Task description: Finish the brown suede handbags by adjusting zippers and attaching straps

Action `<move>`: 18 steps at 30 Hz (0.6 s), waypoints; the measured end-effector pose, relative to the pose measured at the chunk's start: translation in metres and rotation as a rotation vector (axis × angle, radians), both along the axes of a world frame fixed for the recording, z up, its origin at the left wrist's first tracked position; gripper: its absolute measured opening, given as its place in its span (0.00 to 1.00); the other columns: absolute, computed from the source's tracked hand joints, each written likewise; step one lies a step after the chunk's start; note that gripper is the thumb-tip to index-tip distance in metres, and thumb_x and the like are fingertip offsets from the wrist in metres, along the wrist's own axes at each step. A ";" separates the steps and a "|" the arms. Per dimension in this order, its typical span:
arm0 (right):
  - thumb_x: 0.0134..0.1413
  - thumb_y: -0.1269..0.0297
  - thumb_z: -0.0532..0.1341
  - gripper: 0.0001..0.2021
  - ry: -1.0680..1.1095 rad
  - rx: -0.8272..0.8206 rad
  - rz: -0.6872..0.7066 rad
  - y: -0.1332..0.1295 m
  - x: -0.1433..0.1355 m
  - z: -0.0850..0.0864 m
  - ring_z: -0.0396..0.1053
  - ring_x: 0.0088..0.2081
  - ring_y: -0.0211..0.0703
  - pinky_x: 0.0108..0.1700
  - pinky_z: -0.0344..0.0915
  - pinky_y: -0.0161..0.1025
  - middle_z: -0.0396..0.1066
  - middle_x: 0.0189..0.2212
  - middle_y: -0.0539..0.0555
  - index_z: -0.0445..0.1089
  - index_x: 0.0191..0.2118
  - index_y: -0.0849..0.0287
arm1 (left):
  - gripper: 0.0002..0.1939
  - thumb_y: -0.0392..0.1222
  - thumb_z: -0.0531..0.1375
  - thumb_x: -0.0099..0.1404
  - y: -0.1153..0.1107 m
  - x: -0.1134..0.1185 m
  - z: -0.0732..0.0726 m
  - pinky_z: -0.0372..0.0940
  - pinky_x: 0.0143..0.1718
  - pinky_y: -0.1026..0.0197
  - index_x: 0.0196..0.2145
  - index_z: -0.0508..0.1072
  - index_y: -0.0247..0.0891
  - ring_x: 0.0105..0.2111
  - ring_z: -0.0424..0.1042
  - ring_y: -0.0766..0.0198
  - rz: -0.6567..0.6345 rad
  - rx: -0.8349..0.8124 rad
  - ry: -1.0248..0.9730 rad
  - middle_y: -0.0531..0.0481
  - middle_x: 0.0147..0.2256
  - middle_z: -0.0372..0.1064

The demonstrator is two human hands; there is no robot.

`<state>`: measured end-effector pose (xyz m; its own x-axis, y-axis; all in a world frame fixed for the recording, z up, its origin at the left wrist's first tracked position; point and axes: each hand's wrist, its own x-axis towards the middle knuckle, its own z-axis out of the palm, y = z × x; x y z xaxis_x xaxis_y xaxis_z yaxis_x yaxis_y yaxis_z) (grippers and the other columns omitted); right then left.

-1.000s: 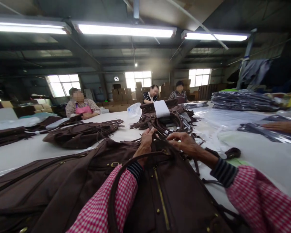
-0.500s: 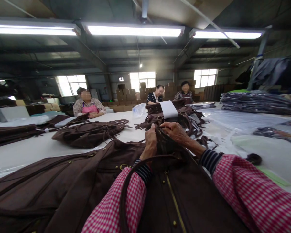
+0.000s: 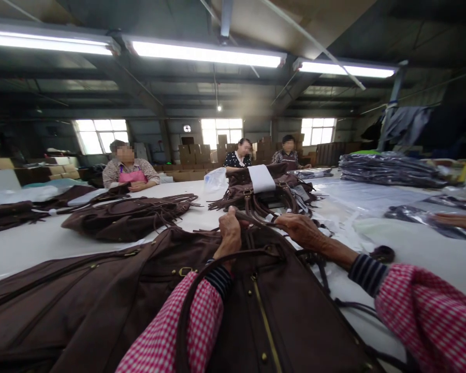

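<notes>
A dark brown handbag point(image 3: 291, 305) with a brass zipper lies in front of me. My left hand point(image 3: 230, 232) is closed on its far top edge, thumb up, and the forearm passes through the loop of a handle point(image 3: 184, 316). Further right, my right hand point(image 3: 301, 230) is closed at the same far edge, its fingertips pinching there; whether they grip the rim or a strap I cannot tell. Another brown bag point(image 3: 101, 305) lies flat on the left, partly against this one. Just beyond my hands sits a stack of brown bags point(image 3: 236, 199) with a white paper band point(image 3: 261, 178).
A brown fringed bag point(image 3: 128, 217) lies on the white table point(image 3: 27, 246) at left. Plastic-wrapped goods point(image 3: 388, 170) are piled at right. A co-worker's hand point(image 3: 460, 221) touches a wrapped item there. Several people sit across the table, one in a pink apron point(image 3: 131, 176).
My right hand has moved right, away from my left hand, which stays on the bag's far edge. The camera view has shifted slightly right, and another person's hand has appeared at right.
</notes>
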<state>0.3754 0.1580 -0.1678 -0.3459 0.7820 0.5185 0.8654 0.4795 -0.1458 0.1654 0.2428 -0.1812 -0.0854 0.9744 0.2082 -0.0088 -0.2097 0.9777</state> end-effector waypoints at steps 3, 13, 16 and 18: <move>0.66 0.64 0.56 0.10 0.048 -0.013 -0.118 -0.003 0.016 -0.006 0.71 0.39 0.48 0.41 0.61 0.39 0.75 0.36 0.55 0.76 0.41 0.55 | 0.34 0.68 0.42 0.68 -0.010 0.006 0.007 0.68 0.32 0.57 0.33 0.72 0.35 0.26 0.74 0.56 -0.139 0.020 0.087 0.40 0.27 0.74; 0.67 0.61 0.57 0.10 0.114 -0.250 -0.122 -0.103 0.007 -0.016 0.65 0.46 0.48 0.50 0.61 0.43 0.71 0.38 0.54 0.75 0.38 0.56 | 0.25 0.52 0.66 0.57 -0.031 0.011 0.003 0.65 0.45 0.57 0.50 0.71 0.41 0.38 0.73 0.55 -0.485 0.077 0.764 0.51 0.33 0.74; 0.67 0.62 0.57 0.12 0.171 -0.233 -0.177 -0.118 -0.008 -0.014 0.66 0.46 0.47 0.50 0.60 0.43 0.71 0.39 0.54 0.74 0.35 0.58 | 0.22 0.50 0.65 0.55 -0.036 0.012 0.010 0.64 0.47 0.57 0.47 0.73 0.43 0.42 0.72 0.53 -0.549 0.140 0.862 0.51 0.37 0.74; 0.66 0.62 0.59 0.09 0.232 -0.268 -0.217 -0.119 -0.016 -0.017 0.68 0.44 0.45 0.48 0.61 0.40 0.72 0.39 0.54 0.74 0.36 0.59 | 0.22 0.48 0.63 0.53 -0.034 0.011 0.013 0.65 0.47 0.55 0.46 0.74 0.40 0.42 0.72 0.51 -0.580 0.194 0.884 0.48 0.39 0.73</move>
